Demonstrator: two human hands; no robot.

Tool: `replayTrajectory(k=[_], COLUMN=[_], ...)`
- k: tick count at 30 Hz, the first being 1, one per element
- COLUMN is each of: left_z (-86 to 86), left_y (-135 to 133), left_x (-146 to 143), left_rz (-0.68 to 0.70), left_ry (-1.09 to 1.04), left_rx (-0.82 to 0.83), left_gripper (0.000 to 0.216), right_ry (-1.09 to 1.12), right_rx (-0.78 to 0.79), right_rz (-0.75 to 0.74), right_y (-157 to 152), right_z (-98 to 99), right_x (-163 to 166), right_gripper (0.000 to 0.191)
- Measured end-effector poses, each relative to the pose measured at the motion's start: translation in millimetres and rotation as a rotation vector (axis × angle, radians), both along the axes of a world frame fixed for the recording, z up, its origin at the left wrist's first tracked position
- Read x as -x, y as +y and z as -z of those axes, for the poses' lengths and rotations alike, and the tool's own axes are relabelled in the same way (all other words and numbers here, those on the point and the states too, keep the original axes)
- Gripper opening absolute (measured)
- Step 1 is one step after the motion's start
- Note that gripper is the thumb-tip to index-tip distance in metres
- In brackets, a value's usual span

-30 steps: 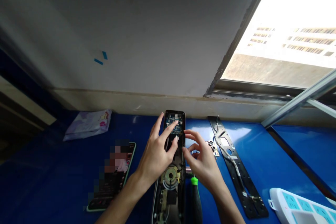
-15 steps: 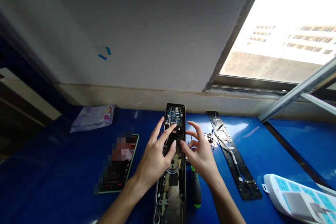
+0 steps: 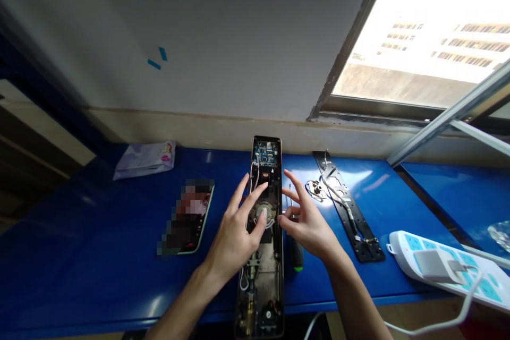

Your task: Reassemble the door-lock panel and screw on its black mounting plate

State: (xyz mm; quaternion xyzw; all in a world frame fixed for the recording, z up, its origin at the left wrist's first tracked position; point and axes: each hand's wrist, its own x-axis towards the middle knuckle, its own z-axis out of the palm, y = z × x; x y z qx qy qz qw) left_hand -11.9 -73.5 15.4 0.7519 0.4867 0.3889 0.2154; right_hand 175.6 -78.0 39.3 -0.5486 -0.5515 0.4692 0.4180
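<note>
A long, narrow electronic lock housing lies open on the blue table, its inner parts facing up. Inside it are a blue circuit board at the far end, white wires and a round part in the middle. My left hand hovers over the housing's left side, fingers spread, thumb over the round part. Along the right wall is my right hand, its index finger raised and the others bent apart; whether the thumb touches the wall is unclear. A screwdriver with a black-and-green handle lies partly under the right hand.
To the right are a black perforated plate with a cable, a small metal part and a white power strip with a plugged-in charger. A phone and a purple packet lie left. The wall borders the table's back.
My view has tilted down, so the table's front edge and the housing's near end now show. Both hands have shifted toward the near end, from below the circuit board to around the round part.
</note>
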Motion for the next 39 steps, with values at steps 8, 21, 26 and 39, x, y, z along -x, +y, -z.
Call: replayTrajectory(k=[8, 21, 26, 39], left_z=[3.3, 6.5, 7.0, 9.3], left_y=[-10.2, -29.5, -35.7, -40.2], left_x=[-0.4, 0.5, 0.7, -9.5], left_rz=[0.003, 0.011, 0.019, -0.022], left_ry=[-0.009, -0.006, 0.014, -0.015], left_rx=[0.003, 0.014, 0.027, -0.01], left_gripper=[0.053, 0.052, 0.052, 0.05], right_ry=[-0.062, -0.138, -0.17, -0.189], right_rx=[-0.053, -0.024, -0.024, -0.055], right_rz=[0.042, -0.144, -0.258, -0.178], right_y=[-11.0, -47.4, -59.4, -69.3], right_z=[6.2, -0.9, -1.4, 16.5], right_x=[10.5, -3.4, -7.4, 4.4], right_gripper=[0.099, 0.107, 0.113, 0.117])
